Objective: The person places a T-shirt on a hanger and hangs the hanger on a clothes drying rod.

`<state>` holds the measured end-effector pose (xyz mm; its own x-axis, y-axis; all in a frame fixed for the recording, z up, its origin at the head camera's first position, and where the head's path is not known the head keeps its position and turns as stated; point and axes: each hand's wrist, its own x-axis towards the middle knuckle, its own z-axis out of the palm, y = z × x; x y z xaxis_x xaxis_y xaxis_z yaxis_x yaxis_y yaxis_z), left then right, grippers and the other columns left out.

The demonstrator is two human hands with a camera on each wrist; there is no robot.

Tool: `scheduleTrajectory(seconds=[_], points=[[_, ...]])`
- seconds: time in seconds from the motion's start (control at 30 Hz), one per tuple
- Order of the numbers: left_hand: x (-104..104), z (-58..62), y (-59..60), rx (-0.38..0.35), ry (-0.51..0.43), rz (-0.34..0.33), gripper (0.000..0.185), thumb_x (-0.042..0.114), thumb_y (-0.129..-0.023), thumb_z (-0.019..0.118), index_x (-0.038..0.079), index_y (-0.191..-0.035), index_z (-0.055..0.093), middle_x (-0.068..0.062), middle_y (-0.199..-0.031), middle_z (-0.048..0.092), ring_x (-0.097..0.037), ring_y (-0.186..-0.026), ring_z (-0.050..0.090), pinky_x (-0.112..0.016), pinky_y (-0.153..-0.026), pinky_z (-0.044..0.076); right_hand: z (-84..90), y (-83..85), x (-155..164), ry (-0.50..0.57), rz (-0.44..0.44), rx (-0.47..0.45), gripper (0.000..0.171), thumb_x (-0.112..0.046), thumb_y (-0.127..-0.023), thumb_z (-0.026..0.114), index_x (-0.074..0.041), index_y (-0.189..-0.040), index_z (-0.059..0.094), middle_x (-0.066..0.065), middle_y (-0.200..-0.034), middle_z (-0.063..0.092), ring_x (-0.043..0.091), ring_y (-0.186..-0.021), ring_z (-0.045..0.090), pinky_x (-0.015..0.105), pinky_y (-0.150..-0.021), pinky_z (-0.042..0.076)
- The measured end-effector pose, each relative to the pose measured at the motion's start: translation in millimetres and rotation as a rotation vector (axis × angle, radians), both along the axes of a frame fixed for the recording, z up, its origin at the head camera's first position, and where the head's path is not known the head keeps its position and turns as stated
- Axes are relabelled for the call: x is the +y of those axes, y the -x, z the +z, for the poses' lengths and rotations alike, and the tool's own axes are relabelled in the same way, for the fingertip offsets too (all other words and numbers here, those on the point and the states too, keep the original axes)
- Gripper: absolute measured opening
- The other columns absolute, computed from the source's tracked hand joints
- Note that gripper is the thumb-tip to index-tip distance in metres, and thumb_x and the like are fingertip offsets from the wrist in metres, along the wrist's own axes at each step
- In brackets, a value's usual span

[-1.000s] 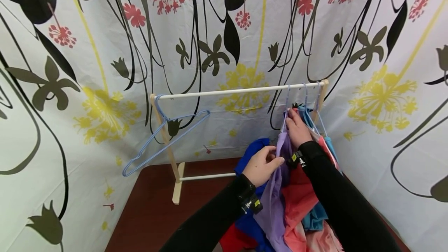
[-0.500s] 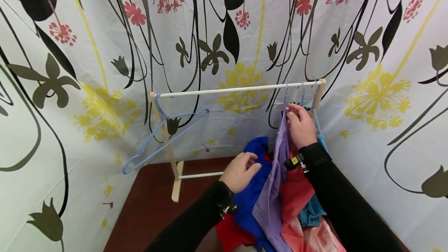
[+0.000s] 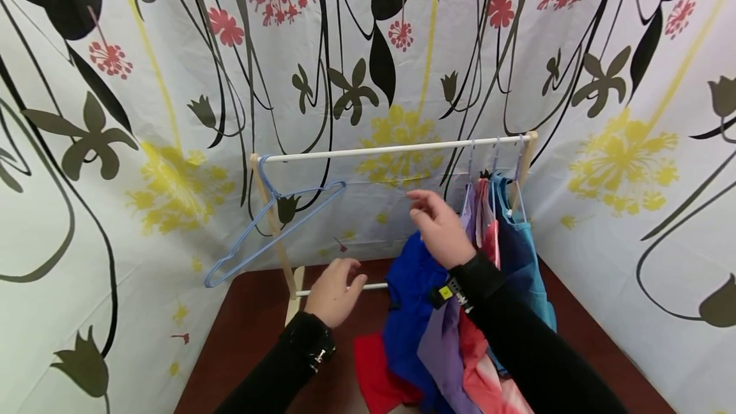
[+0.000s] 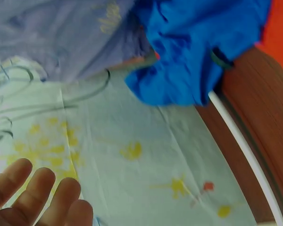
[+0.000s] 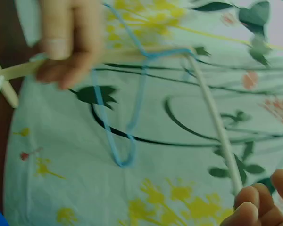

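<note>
My left hand (image 3: 336,292) is held over the table in front of the rack's lower bar, fingers loosely bent and holding nothing. My right hand (image 3: 439,225) is raised below the top rail (image 3: 356,152), relaxed, with nothing in it. Just right of it hangs a purple garment (image 3: 445,337) on a hanger, beside coral (image 3: 477,350) and teal (image 3: 529,254) garments at the rail's right end. An unused blue hanger (image 3: 238,241) hangs from the left end. A blue garment (image 3: 408,312) lies below the right hand; my right forearm hides part of the hanging clothes.
The small wooden rack (image 3: 280,248) stands on a dark brown table (image 3: 230,337), its white lower bar (image 4: 247,155) near the surface. A red cloth (image 3: 374,363) lies by the blue garment. A flower-printed curtain (image 3: 379,82) surrounds the table closely.
My right hand has let go of the purple garment's hanger and moved left. My left hand has drawn away from the purple garment, left and down. The teal garment shows more fully.
</note>
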<state>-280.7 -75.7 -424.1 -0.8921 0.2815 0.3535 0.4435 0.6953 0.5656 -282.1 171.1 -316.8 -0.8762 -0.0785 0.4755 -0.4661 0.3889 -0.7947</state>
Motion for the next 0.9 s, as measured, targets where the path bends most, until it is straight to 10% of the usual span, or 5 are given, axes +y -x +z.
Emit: scheduleTrajectory(seconds=[0.37,0.73,0.9], points=[[-72,0.6,14.9,0.168,0.062,0.185,0.036,0.021,-0.097,0.068,0.005,-0.129,0.063,-0.014,-0.125,0.061,-0.034,-0.117,0.057,-0.051,-0.096,0.047,-63.6,13.1,-19,-0.161,0.009,-0.148,0.039,-0.018,-0.105,0.052,-0.009,-0.142,0.051,0.015,-0.131,0.054,0.030,-0.115,0.054,0.048,-0.096,0.042],[-140,27.0,38.4,0.446,0.121,0.348,0.033,0.001,-0.086,0.074,-0.003,-0.118,0.064,-0.025,-0.112,0.062,-0.047,-0.104,0.056,-0.059,-0.086,0.046,-108.3,32.8,-3,-0.207,-0.143,-0.188,0.039,-0.018,-0.101,0.056,-0.007,-0.138,0.056,0.017,-0.125,0.057,0.029,-0.105,0.056,0.047,-0.091,0.044],[-163,32.9,49.0,0.442,0.170,0.429,0.038,0.004,-0.085,0.078,-0.003,-0.119,0.060,-0.027,-0.115,0.058,-0.048,-0.103,0.052,-0.060,-0.082,0.045,-119.9,35.5,5,-0.199,-0.195,-0.186,0.037,-0.017,-0.099,0.057,-0.007,-0.135,0.058,0.017,-0.120,0.058,0.029,-0.102,0.056,0.046,-0.089,0.045]])
